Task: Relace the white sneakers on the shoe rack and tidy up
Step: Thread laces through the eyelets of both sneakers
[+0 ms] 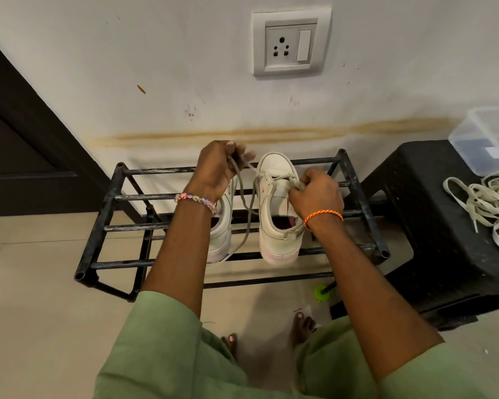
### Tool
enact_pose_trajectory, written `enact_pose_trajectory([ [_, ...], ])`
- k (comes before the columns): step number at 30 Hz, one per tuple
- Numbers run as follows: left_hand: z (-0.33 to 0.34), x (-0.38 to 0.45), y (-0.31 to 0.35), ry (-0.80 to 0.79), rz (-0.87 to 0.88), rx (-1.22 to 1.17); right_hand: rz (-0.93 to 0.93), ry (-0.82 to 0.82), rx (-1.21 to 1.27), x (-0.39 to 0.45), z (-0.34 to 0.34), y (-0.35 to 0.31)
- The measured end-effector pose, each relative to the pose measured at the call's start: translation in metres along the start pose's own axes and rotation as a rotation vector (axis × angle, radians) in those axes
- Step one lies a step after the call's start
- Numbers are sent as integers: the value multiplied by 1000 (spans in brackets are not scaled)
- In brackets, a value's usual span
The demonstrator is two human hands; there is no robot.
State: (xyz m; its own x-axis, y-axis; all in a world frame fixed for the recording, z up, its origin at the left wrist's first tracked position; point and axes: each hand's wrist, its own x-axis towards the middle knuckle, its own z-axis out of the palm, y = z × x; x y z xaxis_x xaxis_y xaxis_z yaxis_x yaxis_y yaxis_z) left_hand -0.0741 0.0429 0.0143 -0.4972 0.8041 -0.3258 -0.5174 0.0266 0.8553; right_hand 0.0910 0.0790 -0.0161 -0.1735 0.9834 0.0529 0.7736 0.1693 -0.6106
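Right sneaker (277,208) stands on top bars of shoe rack (104,228), toe to the wall, a grey lace (247,208) crossing its front eyelets. Left sneaker (222,237) just beside it, mostly hidden behind the left forearm. Right hand (316,194) pinches the lace at the eyelets near the tongue; left hand (218,165) grips the other run, pulled up and away, slack looping down between the shoes. Step looks like lacing the lower eyelets of the right shoe, early on. Next likely: pull even, feed tip through next eyelet. Loose laces (484,205) piled on black stool (432,226) to the right, clear box (484,139) behind them.
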Motion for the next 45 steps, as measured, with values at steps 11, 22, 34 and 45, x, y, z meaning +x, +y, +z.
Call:
enact_pose_trajectory([
  [11, 11, 3, -41, -16, 352, 1379, 31, -36, 5, 1, 5, -2],
  [22, 10, 1, -28, -122, 61, 1026, 45, 20, -20, -1, 11, -5],
  [34, 10, -2, -17, -231, -76, 831, 39, 3, -24, 3, 8, -3],
  [45, 10, 10, -56, 51, 500, 1443, 53, -29, 25, 2, 3, -2],
])
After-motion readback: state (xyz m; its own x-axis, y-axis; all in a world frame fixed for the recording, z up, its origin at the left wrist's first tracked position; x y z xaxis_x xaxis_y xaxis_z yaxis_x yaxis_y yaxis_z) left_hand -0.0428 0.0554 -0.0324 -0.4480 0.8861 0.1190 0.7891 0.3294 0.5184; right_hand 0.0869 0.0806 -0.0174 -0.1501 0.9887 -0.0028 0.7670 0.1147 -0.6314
